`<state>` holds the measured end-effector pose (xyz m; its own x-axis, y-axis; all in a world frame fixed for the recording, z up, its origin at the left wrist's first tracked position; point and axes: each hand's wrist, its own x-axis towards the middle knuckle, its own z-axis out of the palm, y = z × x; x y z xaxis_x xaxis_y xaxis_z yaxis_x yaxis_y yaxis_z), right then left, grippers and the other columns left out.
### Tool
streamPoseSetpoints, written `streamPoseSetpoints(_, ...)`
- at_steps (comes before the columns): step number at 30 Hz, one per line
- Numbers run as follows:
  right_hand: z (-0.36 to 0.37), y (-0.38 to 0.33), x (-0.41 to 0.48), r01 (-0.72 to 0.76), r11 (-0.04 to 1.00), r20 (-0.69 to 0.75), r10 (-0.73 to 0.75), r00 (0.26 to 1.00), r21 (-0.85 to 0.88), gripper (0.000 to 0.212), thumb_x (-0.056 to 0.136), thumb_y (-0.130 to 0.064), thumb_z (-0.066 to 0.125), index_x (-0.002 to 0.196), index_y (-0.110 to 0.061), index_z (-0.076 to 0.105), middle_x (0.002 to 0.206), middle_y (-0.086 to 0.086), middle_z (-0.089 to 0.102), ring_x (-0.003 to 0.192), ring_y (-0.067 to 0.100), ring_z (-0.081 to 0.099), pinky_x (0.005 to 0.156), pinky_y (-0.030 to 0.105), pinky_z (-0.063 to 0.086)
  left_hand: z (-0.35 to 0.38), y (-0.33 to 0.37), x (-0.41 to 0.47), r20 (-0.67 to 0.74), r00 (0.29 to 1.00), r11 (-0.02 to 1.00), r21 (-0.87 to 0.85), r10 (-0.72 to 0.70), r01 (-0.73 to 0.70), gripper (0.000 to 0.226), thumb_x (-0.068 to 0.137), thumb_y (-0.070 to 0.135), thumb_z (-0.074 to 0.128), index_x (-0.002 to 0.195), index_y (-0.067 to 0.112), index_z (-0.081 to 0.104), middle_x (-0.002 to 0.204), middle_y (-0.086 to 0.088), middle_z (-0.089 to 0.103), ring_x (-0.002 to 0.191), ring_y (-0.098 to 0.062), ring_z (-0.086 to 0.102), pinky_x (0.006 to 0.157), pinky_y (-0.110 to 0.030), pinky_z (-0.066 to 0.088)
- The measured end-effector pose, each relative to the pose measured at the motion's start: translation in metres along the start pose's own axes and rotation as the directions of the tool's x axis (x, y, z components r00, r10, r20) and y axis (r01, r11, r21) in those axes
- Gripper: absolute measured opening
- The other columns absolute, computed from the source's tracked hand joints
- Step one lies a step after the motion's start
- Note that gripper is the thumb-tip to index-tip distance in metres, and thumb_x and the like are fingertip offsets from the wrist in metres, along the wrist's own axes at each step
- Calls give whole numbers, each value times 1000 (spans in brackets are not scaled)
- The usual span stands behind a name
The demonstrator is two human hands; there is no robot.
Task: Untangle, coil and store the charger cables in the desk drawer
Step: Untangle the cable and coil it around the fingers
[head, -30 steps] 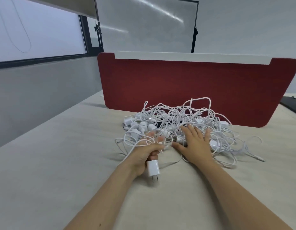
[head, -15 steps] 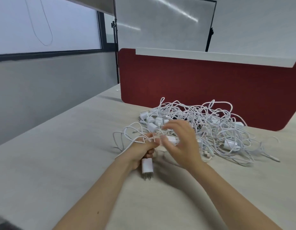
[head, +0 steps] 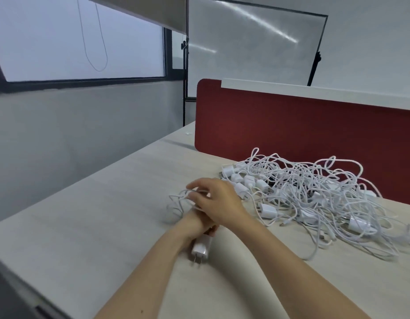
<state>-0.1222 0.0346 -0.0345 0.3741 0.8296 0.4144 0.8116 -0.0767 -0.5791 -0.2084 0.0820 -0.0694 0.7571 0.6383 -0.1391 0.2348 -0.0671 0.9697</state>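
Observation:
A tangled heap of white charger cables and plugs (head: 314, 192) lies on the pale desk (head: 107, 226) in front of a red divider. My left hand (head: 199, 223) grips a white charger plug (head: 201, 248) whose prongs point toward me; most of this hand is hidden under my right hand. My right hand (head: 216, 200) crosses over the left and pinches a white cable loop (head: 178, 199) that runs out to the left of the heap. No drawer is in view.
The red divider panel (head: 291, 139) with a white top rail stands behind the heap. A whiteboard on a black stand (head: 254, 47) is behind it. The desk's left edge (head: 38, 286) runs diagonally at lower left, beside a grey wall and window.
My right hand left the heap, moved left across my left hand and took hold of a cable loop. The camera swung left, so the heap now sits to the right.

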Motion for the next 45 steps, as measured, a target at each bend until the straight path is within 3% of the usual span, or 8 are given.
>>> streamPoseSetpoints(6, -12, 17, -8, -142, 718, -306, 456, 836, 681, 15, 95, -5, 58, 92, -15, 69, 61, -1, 58, 45, 8, 52, 44, 23, 45, 3, 5, 4, 127, 992, 969, -247, 14, 18, 14, 92, 11, 65, 104, 14, 59, 59, -5, 53, 45, -16, 47, 44, -24, 43)
streamPoseSetpoints(12, -34, 46, -51, -193, 621, -297, 595, 747, 759, 12, 100, -8, 53, 101, -10, 64, 65, 5, 55, 41, 15, 42, 36, 22, 33, 11, 13, -1, 56, 998, 947, -320, -1, 19, 20, 103, 16, 45, 84, 10, 50, 58, -3, 48, 41, -13, 43, 39, -21, 36)
streamPoseSetpoints(20, -50, 73, -93, -268, 754, -358, 553, 752, 600, 19, 101, -11, 50, 100, -21, 66, 87, 11, 68, 49, 18, 56, 41, 25, 42, 38, 16, -15, 145, 988, 848, -529, 54, 31, 23, 105, 22, 39, 95, 13, 58, 50, 0, 35, 45, -14, 43, 43, -21, 41)
streamPoseSetpoints(25, -51, 90, -109, -348, 897, -516, 441, 734, 272, 32, 99, -16, 52, 120, -36, 65, 118, -11, 52, 94, -12, 52, 77, 12, 41, 44, 13, -18, 168, 985, 734, -666, -25, 133, 21, 104, 15, 39, 96, 11, 58, 60, -3, 60, 49, -15, 59, 49, -25, 54)
streamPoseSetpoints(29, -50, 75, -110, -125, 990, -687, 133, 714, 62, 30, 95, -16, 49, 116, -19, 69, 113, -11, 57, 110, 9, 51, 93, 24, 42, 47, 11, -22, 145, 989, 747, -654, -35, 123, 21, 104, 17, 40, 98, 10, 58, 62, -5, 65, 50, -14, 62, 50, -25, 55)
streamPoseSetpoints(35, -33, 53, -122, -2, 1000, -297, -2, 955, -11, 30, 99, -37, 44, 122, -26, 61, 100, -15, 65, 92, 2, 57, 77, 21, 44, 45, 9, -23, 121, 992, 731, -674, -31, 105, 21, 104, 18, 39, 105, 9, 57, 68, -8, 69, 53, -15, 64, 51, -24, 55)
streamPoseSetpoints(39, -29, 59, -123, -86, 994, -186, 73, 980, -67, 27, 102, -28, 46, 126, -33, 59, 81, -17, 59, 76, 11, 55, 66, 31, 40, 42, 9, -22, 83, 995, 726, -682, -47, 91, 28, 102, 26, 45, 85, 9, 59, 69, -10, 68, 53, -16, 63, 52, -25, 56)
streamPoseSetpoints(45, -29, 60, -123, -102, 916, -83, 75, 994, -389, 30, 105, -35, 34, 125, -30, 55, 103, 2, 72, 95, 29, 64, 68, 36, 41, 35, 9, -12, 80, 997, 707, -704, -4, 59, 61, 93, 48, 57, 42, 15, 50, 79, -9, 71, 66, -18, 66, 60, -26, 59)
